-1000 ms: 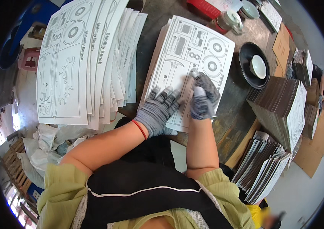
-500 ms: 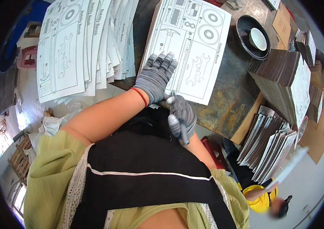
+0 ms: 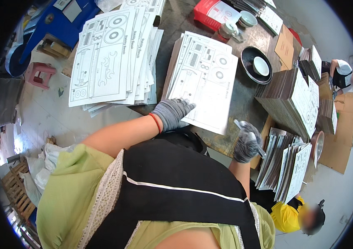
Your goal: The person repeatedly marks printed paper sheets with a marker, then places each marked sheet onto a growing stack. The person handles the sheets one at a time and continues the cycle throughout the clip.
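Note:
My left hand [image 3: 171,113], in a grey glove, rests with its fingers stretched over the near left corner of a stack of printed sheets [image 3: 209,99]. The top sheet lies askew, so edges of sheets beneath show at its far side. The thumb is partly hidden beside the stack. Off the table's near right edge, my gloved right hand [image 3: 247,143] is closed around a slim grey rod-shaped tool [image 3: 261,152], whose exact kind I cannot make out. Both ends of the tool stick out of the fist.
Left of the stack stands a fanned pile of printed sheets [image 3: 97,62]. A black bowl [image 3: 247,56] holding a white bowl [image 3: 261,66], a glass jar [image 3: 225,32] and a red box [image 3: 212,14] lie beyond. Bundled boards [image 3: 282,99] stand at right, near a person in yellow [image 3: 285,216].
My right hand has moved right, away from the stack, still around the grey tool. My left hand has slid to the near corner. The top sheet now sits askew, and the view has shifted.

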`<state>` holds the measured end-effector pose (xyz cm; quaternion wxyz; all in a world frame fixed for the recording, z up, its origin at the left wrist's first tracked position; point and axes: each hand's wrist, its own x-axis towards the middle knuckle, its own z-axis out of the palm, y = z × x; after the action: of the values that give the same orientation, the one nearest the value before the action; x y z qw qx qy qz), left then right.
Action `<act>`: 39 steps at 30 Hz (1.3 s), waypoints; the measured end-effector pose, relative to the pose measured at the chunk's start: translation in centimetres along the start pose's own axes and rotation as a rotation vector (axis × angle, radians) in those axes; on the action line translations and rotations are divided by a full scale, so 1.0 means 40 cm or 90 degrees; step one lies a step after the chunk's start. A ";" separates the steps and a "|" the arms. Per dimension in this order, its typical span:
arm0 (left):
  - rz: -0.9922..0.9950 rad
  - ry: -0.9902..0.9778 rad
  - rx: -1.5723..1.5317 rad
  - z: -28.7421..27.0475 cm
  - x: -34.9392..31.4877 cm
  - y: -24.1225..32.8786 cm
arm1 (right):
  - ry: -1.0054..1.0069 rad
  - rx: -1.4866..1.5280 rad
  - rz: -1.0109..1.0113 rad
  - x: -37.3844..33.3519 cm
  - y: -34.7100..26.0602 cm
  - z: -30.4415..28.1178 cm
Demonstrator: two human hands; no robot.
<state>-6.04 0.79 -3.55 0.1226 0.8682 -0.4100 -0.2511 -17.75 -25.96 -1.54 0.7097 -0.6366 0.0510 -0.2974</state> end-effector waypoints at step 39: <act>-0.066 0.084 0.042 0.099 0.163 -0.098 | -0.086 0.244 0.152 0.284 0.421 0.328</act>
<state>-2.11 -1.80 -10.71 0.1077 0.9065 -0.3635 -0.1858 3.47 -19.81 -11.38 0.8495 -0.4981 0.0212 -0.1724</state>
